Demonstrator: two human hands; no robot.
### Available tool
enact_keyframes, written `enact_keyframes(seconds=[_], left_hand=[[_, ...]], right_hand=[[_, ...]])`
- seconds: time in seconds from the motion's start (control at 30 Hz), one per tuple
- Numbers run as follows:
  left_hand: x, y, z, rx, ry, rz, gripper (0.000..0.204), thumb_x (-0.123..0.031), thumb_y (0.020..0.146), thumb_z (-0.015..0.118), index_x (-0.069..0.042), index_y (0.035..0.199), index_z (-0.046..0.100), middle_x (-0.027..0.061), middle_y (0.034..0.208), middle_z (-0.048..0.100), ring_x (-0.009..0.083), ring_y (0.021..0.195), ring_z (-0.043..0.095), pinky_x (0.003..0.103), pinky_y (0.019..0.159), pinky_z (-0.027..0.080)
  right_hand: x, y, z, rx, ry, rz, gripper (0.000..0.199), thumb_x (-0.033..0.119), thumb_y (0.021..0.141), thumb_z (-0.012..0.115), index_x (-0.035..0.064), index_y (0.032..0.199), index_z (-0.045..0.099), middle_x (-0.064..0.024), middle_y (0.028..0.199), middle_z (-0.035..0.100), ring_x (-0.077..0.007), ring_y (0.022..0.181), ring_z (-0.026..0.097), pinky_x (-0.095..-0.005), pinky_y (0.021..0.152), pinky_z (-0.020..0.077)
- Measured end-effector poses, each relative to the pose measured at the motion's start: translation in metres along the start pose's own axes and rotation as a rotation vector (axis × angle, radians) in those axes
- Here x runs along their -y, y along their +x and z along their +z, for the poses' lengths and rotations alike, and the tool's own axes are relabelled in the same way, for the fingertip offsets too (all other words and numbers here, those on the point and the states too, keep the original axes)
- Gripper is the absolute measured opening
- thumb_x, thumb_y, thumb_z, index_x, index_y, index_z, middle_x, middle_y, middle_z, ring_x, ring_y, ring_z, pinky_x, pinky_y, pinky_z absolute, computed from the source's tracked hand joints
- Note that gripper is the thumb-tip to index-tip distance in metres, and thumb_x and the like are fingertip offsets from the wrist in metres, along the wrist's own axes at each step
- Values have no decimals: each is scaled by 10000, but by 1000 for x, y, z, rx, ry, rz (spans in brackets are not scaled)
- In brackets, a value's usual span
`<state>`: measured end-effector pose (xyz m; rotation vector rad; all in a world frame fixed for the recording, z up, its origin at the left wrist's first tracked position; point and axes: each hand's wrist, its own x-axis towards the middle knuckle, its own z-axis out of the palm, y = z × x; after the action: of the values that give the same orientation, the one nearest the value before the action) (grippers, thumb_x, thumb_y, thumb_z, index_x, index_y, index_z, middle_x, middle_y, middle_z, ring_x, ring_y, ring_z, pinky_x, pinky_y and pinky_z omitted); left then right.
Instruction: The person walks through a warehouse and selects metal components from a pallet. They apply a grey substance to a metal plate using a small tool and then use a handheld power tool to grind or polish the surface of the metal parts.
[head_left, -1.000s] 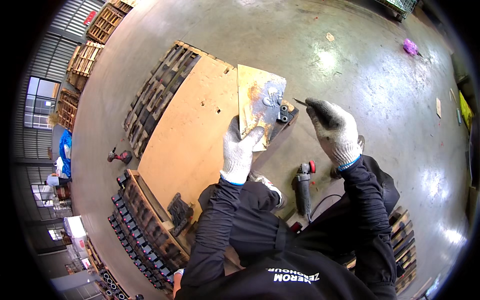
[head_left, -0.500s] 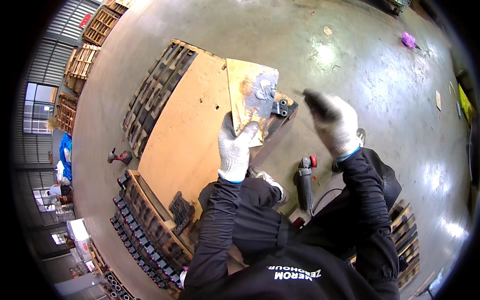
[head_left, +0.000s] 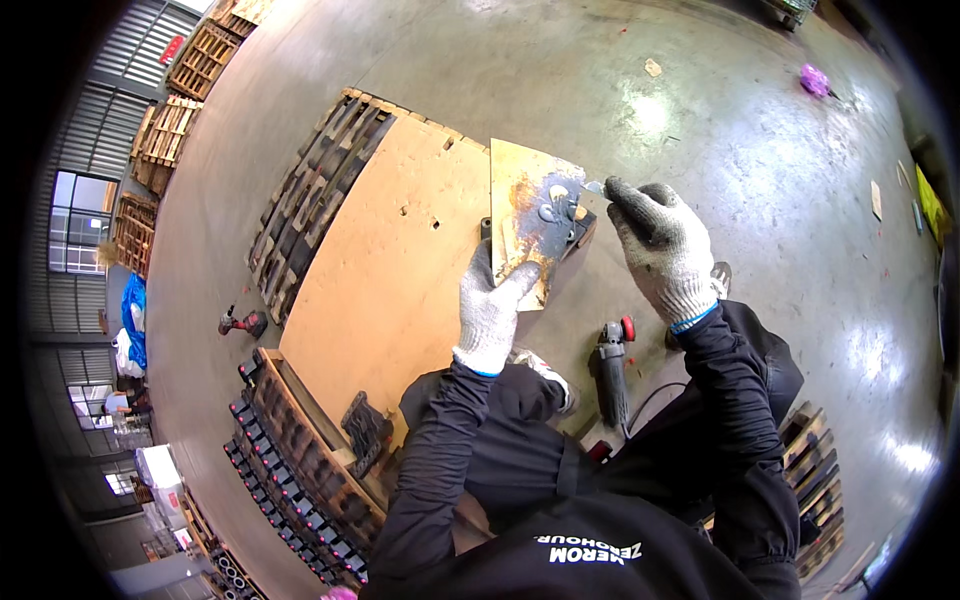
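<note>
The left hand [head_left: 492, 305], in a white knit glove, clamps the lower edge of a rusty, flat rectangular metal plate [head_left: 522, 205] — thumb on the near face, fingers behind — and holds it tilted up above the edge of a large plywood sheet [head_left: 385, 265]. The plate has a greyish ground patch with a few pale round spots near its right edge. The right hand [head_left: 660, 250], also gloved, is closed with its fingertips pinching a small thin metal piece [head_left: 594, 187] just at the plate's right edge — whether the piece touches the plate cannot be told. The plywood lies on a dark wooden pallet [head_left: 315, 175]. On the concrete floor [head_left: 700, 110] below the right hand lies a grey angle grinder with a red button [head_left: 612, 370].
</note>
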<state>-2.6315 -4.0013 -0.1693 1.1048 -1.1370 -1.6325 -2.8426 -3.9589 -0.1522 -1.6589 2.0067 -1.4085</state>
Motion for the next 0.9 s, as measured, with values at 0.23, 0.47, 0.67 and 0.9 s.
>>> enact_keyframes(seconds=[0.23,0.47,0.67,0.9], left_hand=[[1,-4,4,21,61,21,399,-30,856,647,76,1230,554,145,1107,667,193,957,657,309,853,522],[-1,-3,3,28,-33,-58,476,-16,851,632,97,1295,502,170,1145,653,218,990,663,318,866,529],[-1,-3,2,43,-107,-79,506,-8,848,617,101,1321,476,183,1166,645,239,1003,671,338,879,540],[-2,-3,2,67,-106,-70,507,-15,849,628,96,1321,480,183,1165,645,242,1005,672,340,868,547]], right_hand=[[7,-3,3,-22,33,-8,209,89,867,699,95,1073,727,-129,905,666,-315,836,672,-367,729,532],[-7,-8,17,-37,253,139,190,34,887,663,34,1073,704,-152,982,681,-295,885,688,-350,785,542],[-12,-7,22,-93,261,147,170,41,898,668,27,1064,702,-143,980,688,-258,884,696,-330,790,544],[-15,-7,24,-82,263,172,182,59,894,689,29,1073,702,-139,999,695,-248,887,697,-322,797,545]])
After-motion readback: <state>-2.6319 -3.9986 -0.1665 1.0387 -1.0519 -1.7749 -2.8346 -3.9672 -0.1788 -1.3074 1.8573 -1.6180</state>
